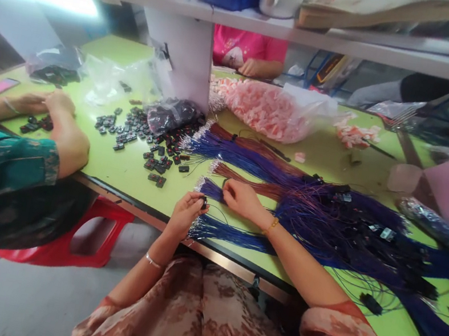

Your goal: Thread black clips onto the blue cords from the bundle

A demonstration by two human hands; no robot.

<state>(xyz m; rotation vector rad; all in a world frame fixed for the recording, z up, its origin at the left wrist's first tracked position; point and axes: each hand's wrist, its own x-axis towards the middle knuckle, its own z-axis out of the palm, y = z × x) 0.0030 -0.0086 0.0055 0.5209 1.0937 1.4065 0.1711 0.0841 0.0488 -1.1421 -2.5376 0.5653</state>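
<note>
Near the table's front edge, my left hand (185, 213) pinches a small black plastic connector housing (203, 202) between thumb and fingers. A thin dark wire curves away from it to the right. To its right, my right hand (244, 199) has its fingertips drawn together over a purple wire bundle (212, 190); whatever they grip is too small to make out. Just behind lies a brown wire bundle (244, 179), and in front a blue wire bundle (234, 234). Silvery terminals tip the bundles' left ends.
Loose black housings (127, 126) lie left of a bag of dark parts (175, 116). Behind are pale pink pieces in a clear bag (267, 109). A co-worker's hands (59, 104) rest at left, above a red stool (102, 233). A shelf (358, 48) spans overhead; another person sits opposite.
</note>
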